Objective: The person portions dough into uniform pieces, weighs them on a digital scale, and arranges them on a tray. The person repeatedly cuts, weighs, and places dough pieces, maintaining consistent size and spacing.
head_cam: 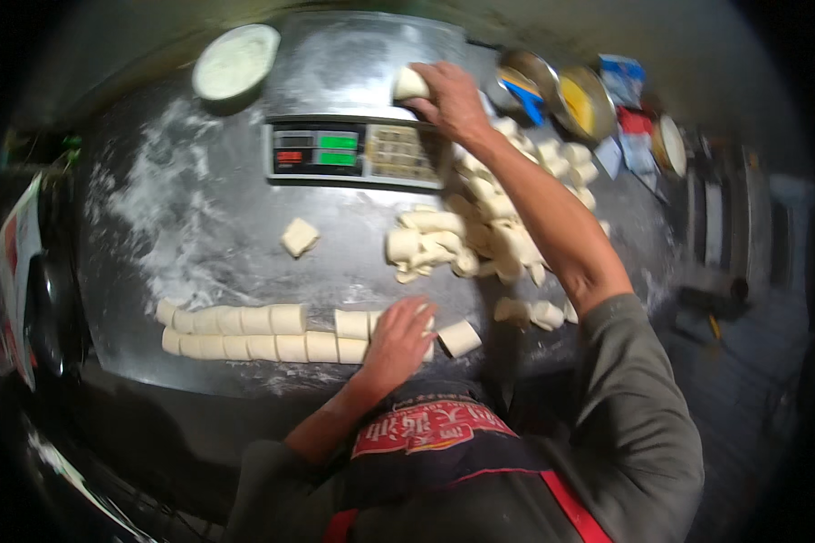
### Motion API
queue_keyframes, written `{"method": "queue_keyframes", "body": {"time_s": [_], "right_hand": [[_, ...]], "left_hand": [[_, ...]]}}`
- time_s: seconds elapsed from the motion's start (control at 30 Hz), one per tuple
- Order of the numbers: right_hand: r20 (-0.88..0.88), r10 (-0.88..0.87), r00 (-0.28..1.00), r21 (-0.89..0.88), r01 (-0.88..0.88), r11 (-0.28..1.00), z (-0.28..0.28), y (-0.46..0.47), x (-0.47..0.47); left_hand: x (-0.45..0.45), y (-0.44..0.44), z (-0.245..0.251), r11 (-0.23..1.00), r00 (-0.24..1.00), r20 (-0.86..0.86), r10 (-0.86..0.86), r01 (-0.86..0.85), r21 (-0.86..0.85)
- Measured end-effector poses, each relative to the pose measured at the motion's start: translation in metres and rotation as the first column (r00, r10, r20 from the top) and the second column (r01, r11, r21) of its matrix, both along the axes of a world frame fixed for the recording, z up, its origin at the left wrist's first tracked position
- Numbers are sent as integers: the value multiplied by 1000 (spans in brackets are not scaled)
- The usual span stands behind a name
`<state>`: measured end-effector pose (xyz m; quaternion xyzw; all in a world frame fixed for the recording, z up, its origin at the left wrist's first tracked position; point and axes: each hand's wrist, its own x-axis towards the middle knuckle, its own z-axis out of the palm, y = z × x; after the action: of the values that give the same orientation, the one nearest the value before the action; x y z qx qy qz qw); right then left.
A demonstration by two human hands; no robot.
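My right hand (448, 98) grips a piece of white dough (411, 84) at the right front of the steel pan (353, 64) of a digital scale (356, 153). Whether that piece touches the pan is unclear. My left hand (401, 336) lies over the right end of two rows of cut dough pieces (244, 347), its fingertips on the dough; the palm hides whether it grips one. Just right of the fingers lies a separate, tilted dough piece (460, 339). A small square dough lump (300, 237) sits alone between the rows and the scale.
Heaped dough pieces (424, 244) lie right of centre, partly under my right forearm. A bowl of white powder (236, 62) stands at the back left. Metal bowls (587, 105), one with a yellow item, and packets (621, 81) stand at the back right. Flour (166, 183) dusts the metal table (238, 210).
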<state>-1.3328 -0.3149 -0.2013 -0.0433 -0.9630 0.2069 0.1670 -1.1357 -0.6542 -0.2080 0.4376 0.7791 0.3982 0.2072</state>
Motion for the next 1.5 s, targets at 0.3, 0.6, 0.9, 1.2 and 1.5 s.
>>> {"method": "queue_keyframes", "body": {"time_s": [0.3, 0.6, 0.9, 1.2, 1.5], "right_hand": [[15, -416, 909, -154, 413, 898, 21, -63, 334], [383, -445, 810, 195, 400, 896, -18, -141, 507], [276, 119, 954, -398, 1, 917, -45, -174, 322], [414, -90, 906, -437, 285, 853, -29, -173, 344], [470, -166, 867, -322, 344, 882, -5, -142, 355]], "left_hand": [[28, 22, -8, 958, 956, -106, -275, 263, -112], [63, 49, -18, 925, 924, -109, -366, 349, -147], [-66, 8, 59, 956, 945, 164, 282, -292, 38], [-310, 123, 46, 963, 823, -513, 245, -144, 228], [-355, 131, 7, 985, 849, -506, 153, -174, 4]]}}
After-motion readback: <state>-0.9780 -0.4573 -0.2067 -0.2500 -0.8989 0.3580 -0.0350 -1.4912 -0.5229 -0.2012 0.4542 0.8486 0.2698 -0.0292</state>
